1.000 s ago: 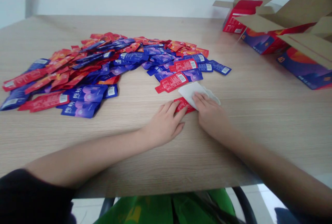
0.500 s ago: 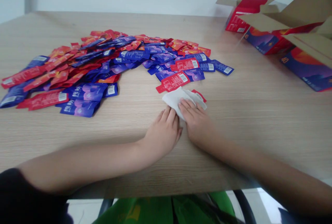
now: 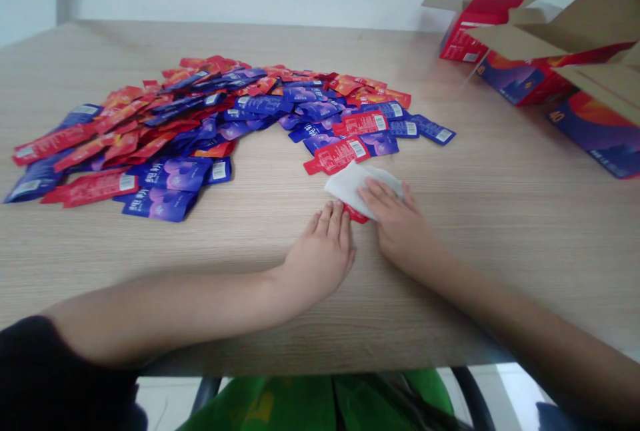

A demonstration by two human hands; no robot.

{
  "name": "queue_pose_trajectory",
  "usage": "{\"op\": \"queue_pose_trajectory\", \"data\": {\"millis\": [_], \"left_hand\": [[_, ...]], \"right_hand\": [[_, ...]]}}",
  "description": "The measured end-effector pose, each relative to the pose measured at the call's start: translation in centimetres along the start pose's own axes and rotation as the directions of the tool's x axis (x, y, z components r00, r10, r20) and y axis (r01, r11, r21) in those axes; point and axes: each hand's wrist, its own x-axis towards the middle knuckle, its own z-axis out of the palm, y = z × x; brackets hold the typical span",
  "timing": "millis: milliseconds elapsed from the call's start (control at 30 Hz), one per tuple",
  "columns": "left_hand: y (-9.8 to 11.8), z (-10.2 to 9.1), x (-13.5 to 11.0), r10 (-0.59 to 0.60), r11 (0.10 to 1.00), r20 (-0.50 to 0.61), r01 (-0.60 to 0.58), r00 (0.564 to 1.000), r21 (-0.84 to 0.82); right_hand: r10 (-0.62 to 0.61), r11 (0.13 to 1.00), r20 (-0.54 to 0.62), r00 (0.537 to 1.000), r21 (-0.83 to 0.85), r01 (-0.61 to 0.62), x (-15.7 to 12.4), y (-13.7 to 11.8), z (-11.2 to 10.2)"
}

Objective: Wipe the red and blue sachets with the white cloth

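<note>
a thin white cloth (image 3: 347, 184) lies flat over 1 red sachet (image 3: 357, 214), part of its near end showing.

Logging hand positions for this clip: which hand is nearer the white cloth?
Right. The right hand lies on top of the cloth; the left hand is close beside its near-left edge.

The number 40 (image 3: 555, 116) on the rightmost open box (image 3: 597, 140), and illegible print on the sachets (image 3: 339, 156)

Glossy sachets (image 3: 170, 174), matt wipe (image 3: 347, 181) (cloth-like), wood-grain table (image 3: 500, 218)
</note>
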Motion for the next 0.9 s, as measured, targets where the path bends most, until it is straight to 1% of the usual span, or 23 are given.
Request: {"op": "queue_pose_trajectory", "data": {"millis": [67, 100, 133, 200, 267, 300, 333, 367, 433, 467, 500, 533, 567, 600, 633, 700, 733, 767, 800, 833, 900], "left_hand": [[0.0, 0.0, 0.0, -0.004, 1.000, -0.002, 0.004, 1.000, 0.012], [0.0, 0.0, 0.0, -0.007, 1.000, -0.003, 0.007, 1.000, 0.011], [0.1, 0.0, 0.0, -0.012, 1.000, -0.006, 0.012, 1.000, 0.006], [0.0, -0.1, 0.0, -0.017, 1.000, -0.011, 0.017, 1.000, -0.017], [0.0, -0.2, 0.1, -0.012, 0.999, -0.011, 0.012, 1.000, -0.050], [-0.1, -0.2, 0.1, -0.010, 0.998, -0.013, 0.009, 1.000, -0.063], [-0.1, -0.2, 0.1, -0.008, 0.998, -0.016, 0.007, 1.000, -0.070], [-0.1, -0.2, 0.1, -0.006, 0.998, -0.019, 0.005, 1.000, -0.069], [-0.2, -0.2, 0.1, -0.005, 0.999, -0.019, 0.004, 1.000, -0.053], [-0.3, -0.2, 0.0, -0.004, 0.999, -0.015, 0.003, 1.000, -0.046], [-0.3, -0.1, 0.0, -0.002, 0.999, -0.011, 0.001, 1.000, -0.042], [-0.4, -0.1, 0.0, -0.001, 0.999, -0.008, 0.001, 1.000, -0.040], [-0.4, -0.1, 0.1, -0.002, 0.999, -0.008, 0.002, 1.000, -0.041], [-0.4, -0.1, 0.1, -0.004, 0.999, -0.010, 0.003, 1.000, -0.042], [-0.5, -0.1, 0.1, -0.004, 0.999, -0.012, 0.003, 1.000, -0.046], [-0.5, -0.2, 0.2, -0.001, 0.998, -0.008, 0.000, 1.000, -0.064], [-0.5, -0.2, 0.2, 0.001, 0.997, 0.000, -0.001, 1.000, -0.076], [-0.6, -0.2, 0.2, 0.002, 0.996, 0.006, -0.002, 1.000, -0.086], [-0.5, -0.2, 0.3, 0.002, 0.996, 0.009, -0.002, 1.000, -0.090], [-0.5, -0.2, 0.3, 0.002, 0.996, 0.007, -0.001, 1.000, -0.086], [-0.5, -0.2, 0.2, 0.003, 0.998, -0.007, -0.003, 1.000, -0.066]], "right_hand": [[0.105, 0.994, -0.051, 0.993, -0.037, -0.107, 0.3, 1.4, 0.1], [0.124, 0.990, -0.074, 0.989, -0.050, -0.128, 0.4, 1.7, 0.1], [0.107, 0.992, -0.085, 0.991, -0.053, -0.112, 0.4, 1.7, 0.3], [-0.024, 0.999, -0.064, 0.998, -0.033, 0.022, 0.3, 0.6, 0.5], [-0.163, 0.986, -0.024, 0.986, 0.011, 0.163, 0.2, -0.8, 0.5], [-0.192, 0.981, -0.010, 0.981, 0.028, 0.192, 0.2, -1.1, 0.5], [-0.182, 0.983, -0.005, 0.983, 0.037, 0.182, 0.3, -1.0, 0.3], [-0.137, 0.990, -0.010, 0.990, 0.035, 0.138, 0.4, -0.4, 0.2], [0.003, 1.000, -0.040, 0.999, 0.019, -0.002, 0.8, 1.5, -0.2], [0.075, 0.997, -0.063, 0.995, 0.012, -0.074, 1.0, 2.7, -0.3], [0.119, 0.993, -0.074, 0.990, 0.014, -0.118, 1.1, 3.6, -0.3], [0.150, 0.989, -0.086, 0.985, 0.015, -0.150, 1.2, 4.1, -0.3], [0.155, 0.988, -0.090, 0.984, 0.018, -0.154, 1.2, 4.3, -0.3], [0.133, 0.991, -0.091, 0.987, 0.022, -0.132, 1.1, 3.9, -0.1], [0.087, 0.996, -0.087, 0.992, 0.029, -0.085, 0.9, 3.1, 0.0], [-0.052, 0.997, -0.070, 0.996, 0.051, 0.056, 0.5, 1.0, 0.3], [-0.131, 0.988, -0.049, 0.990, 0.071, 0.134, 0.3, 0.1, 0.4], [-0.171, 0.981, -0.035, 0.985, 0.089, 0.174, 0.2, -0.5, 0.4], [-0.187, 0.976, -0.025, 0.982, 0.105, 0.189, 0.1, -0.7, 0.4], [-0.167, 0.979, -0.023, 0.986, 0.113, 0.168, 0.1, -0.4, 0.4], [-0.046, 0.993, -0.050, 0.998, 0.105, 0.051, 0.3, 1.1, 0.3]]}}
